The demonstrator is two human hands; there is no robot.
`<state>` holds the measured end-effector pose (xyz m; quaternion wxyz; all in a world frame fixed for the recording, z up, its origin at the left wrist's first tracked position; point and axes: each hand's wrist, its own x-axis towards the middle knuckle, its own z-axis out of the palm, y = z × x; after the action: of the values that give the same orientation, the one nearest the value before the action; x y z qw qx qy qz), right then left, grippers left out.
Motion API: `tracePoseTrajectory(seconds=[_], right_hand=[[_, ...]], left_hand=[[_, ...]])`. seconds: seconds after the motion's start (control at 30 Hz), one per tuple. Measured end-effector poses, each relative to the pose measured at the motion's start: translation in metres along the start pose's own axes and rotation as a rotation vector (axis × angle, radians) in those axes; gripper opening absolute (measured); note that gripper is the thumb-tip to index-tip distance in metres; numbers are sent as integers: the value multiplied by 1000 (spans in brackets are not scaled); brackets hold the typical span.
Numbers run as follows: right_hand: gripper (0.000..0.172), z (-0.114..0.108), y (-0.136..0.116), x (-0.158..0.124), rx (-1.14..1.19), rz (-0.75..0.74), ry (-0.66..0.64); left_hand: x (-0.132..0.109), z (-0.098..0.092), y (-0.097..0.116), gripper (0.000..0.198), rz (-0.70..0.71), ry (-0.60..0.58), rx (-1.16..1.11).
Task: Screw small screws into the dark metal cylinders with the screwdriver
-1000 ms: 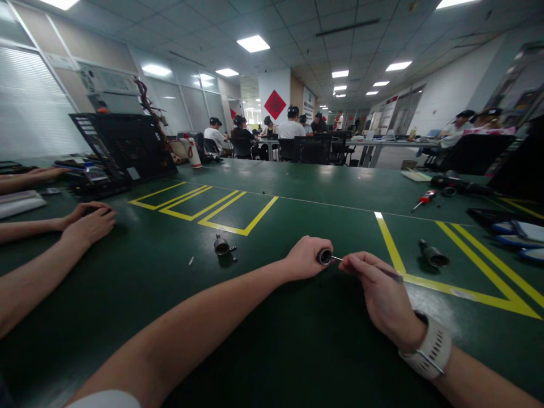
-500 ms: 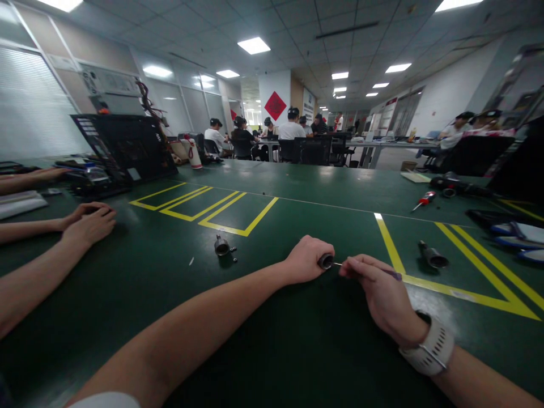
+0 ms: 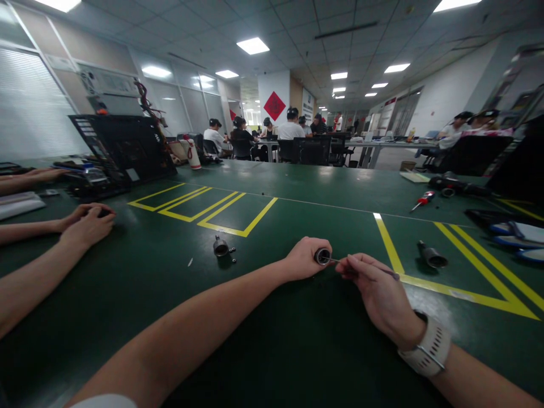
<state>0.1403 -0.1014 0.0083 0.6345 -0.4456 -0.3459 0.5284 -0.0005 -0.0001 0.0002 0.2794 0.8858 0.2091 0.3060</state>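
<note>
My left hand (image 3: 305, 258) is closed around a dark, hollow, cup-shaped metal part (image 3: 323, 250), its round mouth turned toward my right hand. Fingers of my right hand (image 3: 374, 280) pinch a slim tool (image 3: 391, 273) with a dark purplish handle and a thin metal shaft. The shaft's end reaches into the cup's mouth; its tip is hidden. Left of my hands, a similar cup-shaped part with a stem (image 3: 220, 247) rests on the table beside a few tiny metal pieces (image 3: 233, 260). Another such part (image 3: 434, 258) lies inside the yellow tape at right.
Yellow tape (image 3: 391, 249) marks the green table (image 3: 272, 328). A red-handled screwdriver (image 3: 424, 200) lies at the far right, near blue-and-white items (image 3: 521, 235). A co-worker's hands (image 3: 91, 222) rest at the left, near a black computer case (image 3: 127, 147). Seated people are farther back.
My left hand has turned the cup's mouth a little more toward me. The tool's shaft now reaches inside the mouth, and my right hand has shifted slightly left.
</note>
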Motion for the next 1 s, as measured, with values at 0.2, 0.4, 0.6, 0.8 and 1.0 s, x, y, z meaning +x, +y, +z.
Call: tracePoseTrajectory(seconds=[0.2, 0.4, 0.6, 0.8, 1.0], right_hand=[[20, -1, 0, 0, 14, -12, 6], [19, 0, 0, 0, -12, -33, 7], [17, -1, 0, -1, -60, -80, 28], [15, -2, 1, -3, -143, -126, 36], [17, -1, 1, -4, -189, -146, 51]], left_hand=[[0, 1, -2, 18, -29, 40, 43], [1, 0, -2, 15, -42, -4, 174], [1, 0, 2, 4, 23, -55, 426], [0, 0, 5, 5, -10, -62, 505], [-1, 0, 11, 7, 103, -108, 571]])
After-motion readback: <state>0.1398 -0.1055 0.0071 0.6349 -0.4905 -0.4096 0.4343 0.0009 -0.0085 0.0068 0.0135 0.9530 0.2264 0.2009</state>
